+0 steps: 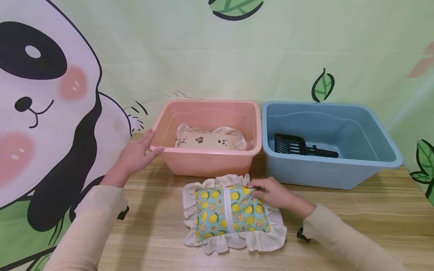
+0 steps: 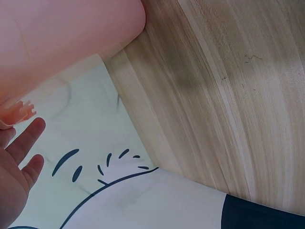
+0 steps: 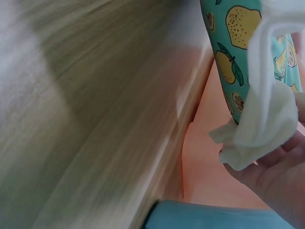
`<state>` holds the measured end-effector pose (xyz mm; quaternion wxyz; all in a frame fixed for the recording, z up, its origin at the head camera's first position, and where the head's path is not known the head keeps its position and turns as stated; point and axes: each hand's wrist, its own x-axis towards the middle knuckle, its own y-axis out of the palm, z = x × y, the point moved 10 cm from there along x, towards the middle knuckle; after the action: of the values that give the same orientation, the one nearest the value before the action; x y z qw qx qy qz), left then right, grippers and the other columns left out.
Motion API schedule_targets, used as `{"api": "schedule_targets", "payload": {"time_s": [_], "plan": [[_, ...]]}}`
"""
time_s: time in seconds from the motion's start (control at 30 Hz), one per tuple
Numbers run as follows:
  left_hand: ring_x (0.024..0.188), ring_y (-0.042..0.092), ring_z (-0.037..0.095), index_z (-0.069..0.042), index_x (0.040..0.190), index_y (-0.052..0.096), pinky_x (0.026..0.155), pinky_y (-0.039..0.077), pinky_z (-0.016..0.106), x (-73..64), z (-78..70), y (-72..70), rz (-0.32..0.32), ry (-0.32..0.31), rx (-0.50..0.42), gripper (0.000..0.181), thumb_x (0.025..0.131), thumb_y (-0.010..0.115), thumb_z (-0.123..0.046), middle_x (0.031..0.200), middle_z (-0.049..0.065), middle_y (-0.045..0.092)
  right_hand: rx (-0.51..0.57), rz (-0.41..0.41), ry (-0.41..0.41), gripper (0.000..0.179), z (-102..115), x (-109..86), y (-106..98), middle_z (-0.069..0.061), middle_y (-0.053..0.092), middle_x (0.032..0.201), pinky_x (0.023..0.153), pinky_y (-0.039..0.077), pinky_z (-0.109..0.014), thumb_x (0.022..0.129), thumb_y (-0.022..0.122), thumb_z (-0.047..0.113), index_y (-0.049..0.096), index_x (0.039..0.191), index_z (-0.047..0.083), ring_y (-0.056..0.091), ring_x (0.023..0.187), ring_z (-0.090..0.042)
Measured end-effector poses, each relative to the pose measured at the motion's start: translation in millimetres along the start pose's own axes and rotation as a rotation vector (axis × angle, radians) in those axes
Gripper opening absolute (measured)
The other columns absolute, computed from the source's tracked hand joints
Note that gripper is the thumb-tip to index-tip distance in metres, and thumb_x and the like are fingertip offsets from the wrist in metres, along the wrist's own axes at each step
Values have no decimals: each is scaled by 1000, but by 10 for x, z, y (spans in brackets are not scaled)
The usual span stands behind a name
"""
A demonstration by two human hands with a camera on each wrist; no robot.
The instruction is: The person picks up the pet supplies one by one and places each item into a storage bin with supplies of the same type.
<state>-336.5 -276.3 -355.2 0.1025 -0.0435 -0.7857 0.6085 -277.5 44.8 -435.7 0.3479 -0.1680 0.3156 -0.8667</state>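
A small lemon-print pillow [image 1: 244,214] with a white ruffled edge and a pale strip across its middle lies in front of the tubs. My right hand [image 1: 276,192] pinches its upper right edge; the right wrist view shows the ruffle [image 3: 267,129] between thumb and fingers, with the pillow tilted up. At the front left corner of the pink tub [image 1: 210,163], my left hand [image 1: 137,154] touches the rim, its thumb along the front and its fingers fairly straight on the left side. Inside that tub rests a cream ruffled pillow [image 1: 208,141] with small animal prints, partly hidden by the front wall.
Right beside the pink tub stands a blue tub [image 1: 305,175] holding a black slotted scoop [image 1: 293,145]. Both tubs stand at the back of a wood-grain table [image 1: 152,233]. Behind them hangs a green backdrop [image 1: 152,49] printed with a panda and leaves.
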Motion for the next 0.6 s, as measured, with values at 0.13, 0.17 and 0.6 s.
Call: {"api": "schedule_targets", "payload": {"time_s": [0.13, 0.17, 0.6], "plan": [[128, 28, 39, -4, 141, 19, 101, 27, 52, 2, 5, 2, -1, 1, 1, 77, 87, 37, -56, 145, 16, 20, 18, 1, -7, 8, 56, -16, -38, -3, 64, 89, 69, 48, -20, 85, 56, 7, 61, 90, 8, 53, 76, -7], [128, 28, 39, -4, 141, 20, 102, 27, 52, 4, 7, 2, -3, -1, -2, 77, 86, 38, -56, 145, 16, 20, 15, 2, -6, 8, 70, -22, -48, -3, 64, 89, 70, 48, -20, 85, 56, 7, 61, 90, 9, 53, 77, -7], [128, 28, 40, -5, 141, 18, 101, 27, 53, -2, -3, -1, 4, 2, -11, 77, 87, 36, -57, 146, 15, 19, -91, 11, -44, 10, 261, -115, -193, -1, 63, 97, 78, 49, -27, 85, 56, 8, 62, 93, 10, 54, 84, -9]]}}
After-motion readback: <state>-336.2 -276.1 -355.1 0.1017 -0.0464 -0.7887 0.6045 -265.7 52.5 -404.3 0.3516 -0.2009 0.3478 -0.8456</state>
